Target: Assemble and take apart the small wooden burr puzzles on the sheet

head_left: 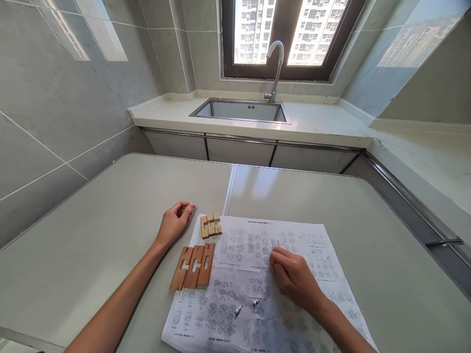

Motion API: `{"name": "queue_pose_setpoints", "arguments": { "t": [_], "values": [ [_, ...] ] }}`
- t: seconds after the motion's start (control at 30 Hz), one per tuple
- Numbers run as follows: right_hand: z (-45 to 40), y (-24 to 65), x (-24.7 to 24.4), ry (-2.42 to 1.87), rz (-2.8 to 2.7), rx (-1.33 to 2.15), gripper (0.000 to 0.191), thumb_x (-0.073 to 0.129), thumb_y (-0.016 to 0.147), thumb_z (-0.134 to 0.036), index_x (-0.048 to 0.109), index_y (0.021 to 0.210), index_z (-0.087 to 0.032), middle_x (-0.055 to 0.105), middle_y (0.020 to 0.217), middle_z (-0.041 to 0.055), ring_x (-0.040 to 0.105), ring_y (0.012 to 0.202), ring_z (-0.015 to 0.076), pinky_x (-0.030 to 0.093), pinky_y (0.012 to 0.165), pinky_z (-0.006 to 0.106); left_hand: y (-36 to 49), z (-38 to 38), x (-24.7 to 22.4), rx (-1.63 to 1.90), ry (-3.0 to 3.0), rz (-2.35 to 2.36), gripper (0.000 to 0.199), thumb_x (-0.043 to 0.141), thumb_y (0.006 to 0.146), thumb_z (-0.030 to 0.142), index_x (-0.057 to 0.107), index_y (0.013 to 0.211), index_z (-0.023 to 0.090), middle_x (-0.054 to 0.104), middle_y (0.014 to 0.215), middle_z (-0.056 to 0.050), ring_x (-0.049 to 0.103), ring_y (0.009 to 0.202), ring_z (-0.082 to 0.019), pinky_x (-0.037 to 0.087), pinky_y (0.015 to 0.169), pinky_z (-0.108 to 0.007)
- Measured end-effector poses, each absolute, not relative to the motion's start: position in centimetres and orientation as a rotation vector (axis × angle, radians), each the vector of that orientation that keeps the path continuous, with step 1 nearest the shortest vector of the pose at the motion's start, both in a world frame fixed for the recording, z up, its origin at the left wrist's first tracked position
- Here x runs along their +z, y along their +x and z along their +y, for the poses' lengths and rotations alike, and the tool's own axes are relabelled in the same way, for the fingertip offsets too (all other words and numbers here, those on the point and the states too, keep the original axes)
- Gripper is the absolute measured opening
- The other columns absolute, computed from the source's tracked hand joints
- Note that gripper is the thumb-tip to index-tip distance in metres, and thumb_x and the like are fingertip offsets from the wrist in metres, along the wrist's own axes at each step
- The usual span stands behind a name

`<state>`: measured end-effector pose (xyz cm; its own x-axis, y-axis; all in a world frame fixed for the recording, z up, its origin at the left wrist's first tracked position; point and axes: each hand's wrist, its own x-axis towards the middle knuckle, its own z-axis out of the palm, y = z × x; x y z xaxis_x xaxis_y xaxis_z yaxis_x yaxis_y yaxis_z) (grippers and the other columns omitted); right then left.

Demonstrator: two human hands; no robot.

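Note:
My left hand rests on the table just left of the paper's top corner, its fingers curled in with nothing visible in them. Over the middle of the printed paper sheet, my right hand is closed in a fist. Three flat brown wooden puzzle pieces lie side by side on the paper's left edge: the piece marked 3, the piece marked 1 and the slotted piece marked 2. Above them sits a small group of pale notched wooden puzzle pieces, near my left hand.
The pale table has a seam across its middle. Two small torn spots show in the paper. Beyond the table are a counter with a sink, a faucet and a window. A second counter runs along the right.

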<state>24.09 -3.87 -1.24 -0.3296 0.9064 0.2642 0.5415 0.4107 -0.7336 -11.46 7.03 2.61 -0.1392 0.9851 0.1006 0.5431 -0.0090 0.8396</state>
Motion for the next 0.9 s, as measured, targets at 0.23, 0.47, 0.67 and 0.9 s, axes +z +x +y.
{"name": "queue_pose_setpoints", "arguments": {
  "t": [0.23,0.47,0.67,0.9],
  "values": [
    [-3.84,24.08,-1.13,-1.233,-2.002,0.71,0.03,0.034,0.096,-0.007,0.044,0.073,-0.023,0.051,0.069,-0.001,0.041,0.057,0.0141,0.03,0.055,0.028,-11.3,7.04,2.79,1.05,1.589,1.729,0.043,0.061,0.092,0.059,0.074,0.095,0.018,0.064,0.073,-0.001,0.055,0.069,-0.018,0.043,0.068,-0.028],
    [-3.83,24.05,-1.15,-1.22,-2.007,0.685,0.03,0.036,0.094,-0.005,0.043,0.072,-0.023,0.05,0.068,-0.0019,0.039,0.055,0.0132,0.03,0.053,0.027,-11.25,6.99,2.85,1.035,1.582,1.746,0.042,0.061,0.092,0.058,0.075,0.095,0.018,0.065,0.076,-0.001,0.055,0.07,-0.017,0.042,0.068,-0.028],
    [-3.79,24.04,-1.14,-1.214,-2.005,0.693,0.029,0.036,0.095,-0.005,0.043,0.073,-0.023,0.051,0.068,-0.002,0.04,0.055,0.0131,0.03,0.053,0.026,-11.33,6.98,2.77,1.027,1.582,1.754,0.041,0.061,0.092,0.058,0.075,0.095,0.019,0.065,0.077,-0.001,0.056,0.071,-0.018,0.042,0.069,-0.028],
    [-3.77,24.05,-1.1,-1.204,-2.007,0.671,0.029,0.038,0.093,-0.003,0.046,0.073,-0.023,0.054,0.068,-0.0018,0.042,0.055,0.0126,0.031,0.053,0.026,-11.38,7.06,2.75,1.015,1.594,1.762,0.043,0.061,0.092,0.059,0.075,0.095,0.019,0.065,0.075,0.0,0.056,0.07,-0.018,0.043,0.068,-0.028]
  ]
}}
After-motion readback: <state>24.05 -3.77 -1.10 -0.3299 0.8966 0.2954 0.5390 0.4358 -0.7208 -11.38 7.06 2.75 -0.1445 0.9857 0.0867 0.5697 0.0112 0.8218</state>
